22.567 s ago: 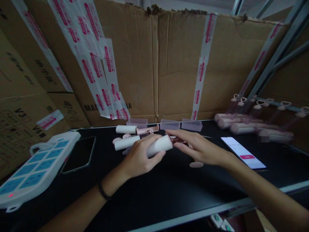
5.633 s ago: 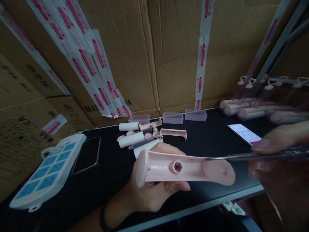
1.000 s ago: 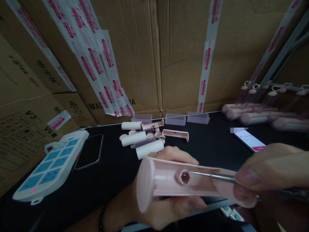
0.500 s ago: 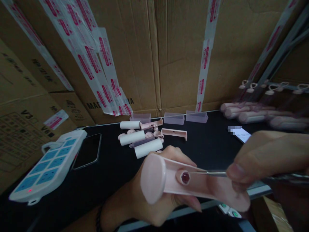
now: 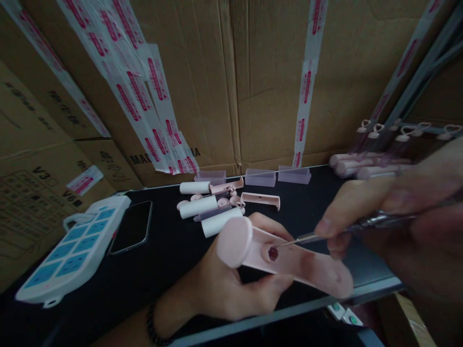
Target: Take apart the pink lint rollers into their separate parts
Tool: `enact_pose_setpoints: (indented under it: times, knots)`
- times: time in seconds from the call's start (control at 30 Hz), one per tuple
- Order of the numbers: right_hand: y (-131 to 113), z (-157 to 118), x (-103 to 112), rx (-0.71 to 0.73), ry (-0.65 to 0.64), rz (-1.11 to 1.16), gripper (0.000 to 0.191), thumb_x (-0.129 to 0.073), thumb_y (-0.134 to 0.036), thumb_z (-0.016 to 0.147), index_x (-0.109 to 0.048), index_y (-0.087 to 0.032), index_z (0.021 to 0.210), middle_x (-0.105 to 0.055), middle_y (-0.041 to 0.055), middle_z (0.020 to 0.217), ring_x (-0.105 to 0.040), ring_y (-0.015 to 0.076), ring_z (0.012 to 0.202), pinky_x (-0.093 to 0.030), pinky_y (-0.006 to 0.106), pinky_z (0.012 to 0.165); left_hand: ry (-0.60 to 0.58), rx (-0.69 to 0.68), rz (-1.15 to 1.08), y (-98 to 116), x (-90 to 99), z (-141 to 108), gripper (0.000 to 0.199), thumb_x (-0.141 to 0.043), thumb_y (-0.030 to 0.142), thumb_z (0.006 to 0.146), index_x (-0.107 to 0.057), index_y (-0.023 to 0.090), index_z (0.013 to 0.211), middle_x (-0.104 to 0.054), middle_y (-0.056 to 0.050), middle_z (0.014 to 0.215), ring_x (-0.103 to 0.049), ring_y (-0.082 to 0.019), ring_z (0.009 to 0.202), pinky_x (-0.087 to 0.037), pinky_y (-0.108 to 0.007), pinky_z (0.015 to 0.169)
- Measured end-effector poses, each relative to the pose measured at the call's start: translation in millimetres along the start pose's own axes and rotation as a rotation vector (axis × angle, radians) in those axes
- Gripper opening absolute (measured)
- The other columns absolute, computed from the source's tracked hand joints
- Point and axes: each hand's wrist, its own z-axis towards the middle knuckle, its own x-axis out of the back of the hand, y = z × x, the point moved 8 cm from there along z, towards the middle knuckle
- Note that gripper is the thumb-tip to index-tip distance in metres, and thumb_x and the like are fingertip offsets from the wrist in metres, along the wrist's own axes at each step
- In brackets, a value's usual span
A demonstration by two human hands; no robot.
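Note:
My left hand (image 5: 231, 284) is wrapped round a pale pink plastic holder (image 5: 302, 270), a long open trough with a rounded end cap towards me. A small raised ring with a dark reddish hole sits on its inner face. Between the fingers of my right hand (image 5: 347, 217) is a thin metal pick (image 5: 307, 237) with a shiny, partly hidden handle. Its fine tip reaches the rim of that hole; whether it goes inside I cannot tell. The far end of the holder tilts down to the right. Part of my right hand is blurred.
White rolls (image 5: 198, 207) and pink parts (image 5: 260, 198) lie behind my left hand. Translucent purple trays (image 5: 260, 177) stand along the cardboard box (image 5: 271, 86). Left are a phone (image 5: 132, 226) and a power strip (image 5: 74, 250); pink cylinders with heart-shaped loops (image 5: 361, 161) lie right.
My right hand has risen, so the pick now slants down to the left instead of lying nearly level. The holder has turned slightly in my left hand, its far end shifting left and up.

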Motion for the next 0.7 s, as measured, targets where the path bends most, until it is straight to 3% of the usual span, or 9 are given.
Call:
enact_pose_setpoints:
  times: [0.1,0.23,0.43,0.7]
  knots:
    - [6,4,-14,0.019,-0.059,0.071,0.011,-0.067,-0.035,0.098,-0.066,-0.024,0.099,-0.077,0.0029,0.079,-0.072,0.0208,0.055,-0.057,0.033,0.037,0.046,0.009,0.023,-6,6.5,1,0.030,-0.074,0.016,0.082,-0.063,0.018,0.110,-0.068,-0.004,0.100,-0.070,-0.015,0.084,-0.057,-0.021,0.074]
    - [16,6,-16,0.034,-0.099,0.127,0.010,-0.060,-0.031,0.103,-0.061,-0.021,0.102,-0.080,0.0062,0.084,-0.074,0.0214,0.060,-0.058,0.032,0.040,0.064,0.046,0.041,-14,9.9,0,0.026,-0.071,0.016,0.082,-0.064,0.020,0.107,-0.066,-0.003,0.097,-0.066,-0.015,0.082,-0.055,-0.023,0.070]
    - [19,5,-16,0.015,-0.058,0.103,0.014,-0.063,-0.036,0.101,-0.059,-0.022,0.100,-0.080,0.0062,0.081,-0.071,0.0185,0.053,-0.056,0.027,0.040,0.052,0.089,0.023,-20,9.2,-2,0.027,-0.070,0.019,0.083,-0.061,0.021,0.108,-0.063,-0.002,0.098,-0.064,-0.014,0.081,-0.053,-0.023,0.068]
    - [23,5,-19,-0.008,-0.063,0.174,0.009,-0.058,-0.030,0.103,-0.060,-0.022,0.102,-0.080,0.0066,0.081,-0.074,0.0200,0.059,-0.057,0.026,0.041,0.041,0.123,-0.025,-24,8.2,-2,0.031,-0.070,0.018,0.083,-0.059,0.022,0.111,-0.061,-0.001,0.096,-0.061,-0.014,0.080,-0.052,-0.024,0.069]
